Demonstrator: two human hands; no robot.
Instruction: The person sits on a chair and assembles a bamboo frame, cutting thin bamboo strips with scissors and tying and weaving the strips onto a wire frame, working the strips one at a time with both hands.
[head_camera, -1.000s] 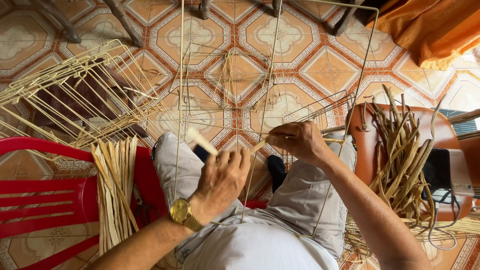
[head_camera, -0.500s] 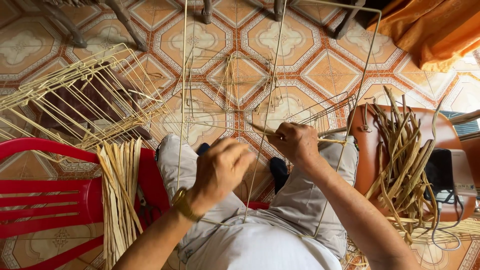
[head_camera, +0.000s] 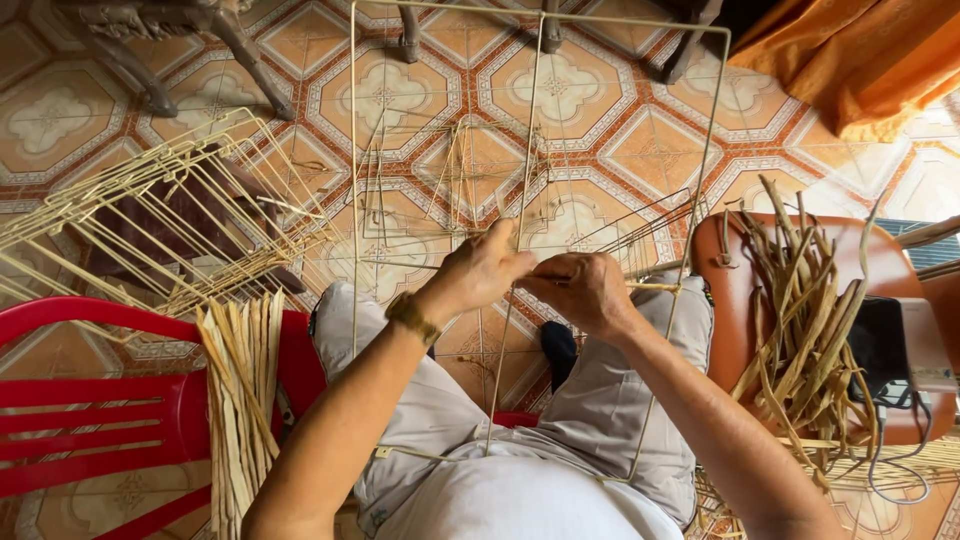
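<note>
In the head view, the left hand (head_camera: 482, 268) and the right hand (head_camera: 580, 290) are meeting at the middle upright of a pale wire frame (head_camera: 705, 170) that is standing over the person's lap. The left hand's fingers are pinching closed on a thin pale strip (head_camera: 655, 287) at that wire; the right hand is curling tight around the same strip, which is sticking out to the right. A gold wristwatch (head_camera: 412, 317) is sitting on the left wrist. A bundle of flat straw strips (head_camera: 240, 390) is lying across a red plastic chair (head_camera: 90, 420) at left. Darker reed strips (head_camera: 805, 320) are heaping on a brown seat (head_camera: 735, 300) at right, above the patterned tile floor (head_camera: 600, 90).
</note>
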